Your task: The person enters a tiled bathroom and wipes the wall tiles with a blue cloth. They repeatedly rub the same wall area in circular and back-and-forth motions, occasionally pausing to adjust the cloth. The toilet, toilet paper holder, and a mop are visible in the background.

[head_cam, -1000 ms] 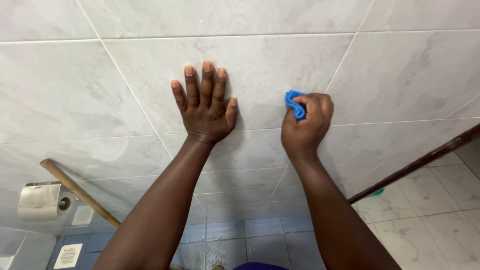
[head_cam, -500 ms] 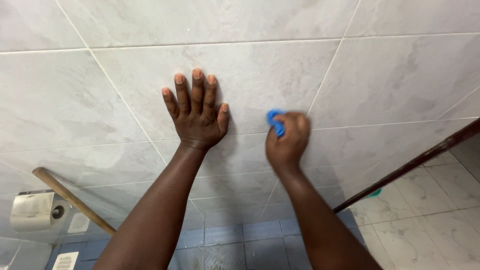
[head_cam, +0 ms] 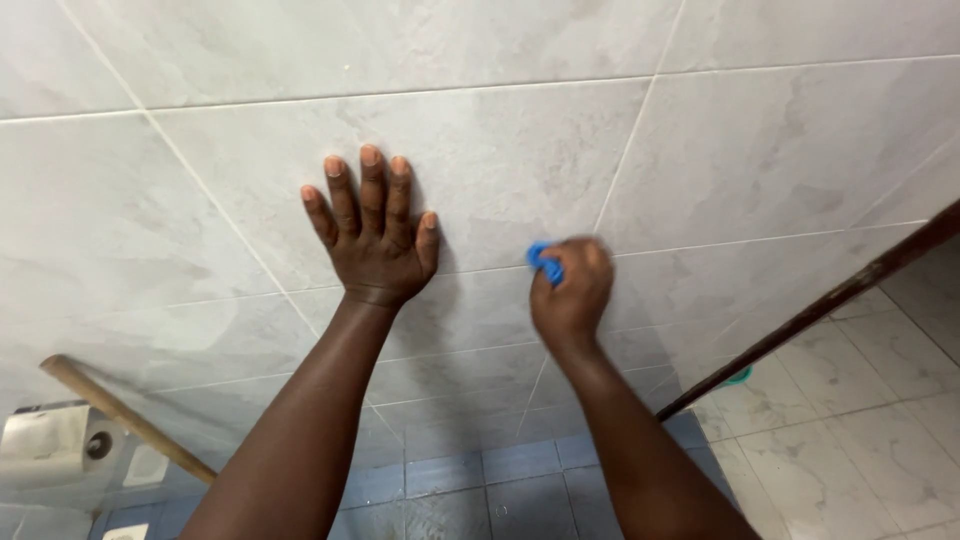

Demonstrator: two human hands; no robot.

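Left hand (head_cam: 372, 235) is pressing flat, fingers spread, on the tiled wall (head_cam: 780, 150) at frame centre; right hand (head_cam: 572, 292) is clenching the blue cloth (head_cam: 543, 262) against it. Wet tile risks the bracing palm slipping.

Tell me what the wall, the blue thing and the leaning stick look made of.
Wall: likely glazed ceramic tile, grey marbled, slight sheen, pale grout lines. Blue thing in the right hand: probably soft cloth, bunched and folded, though blurred. Stick: seemingly bare wood, matte brown, rounded end.
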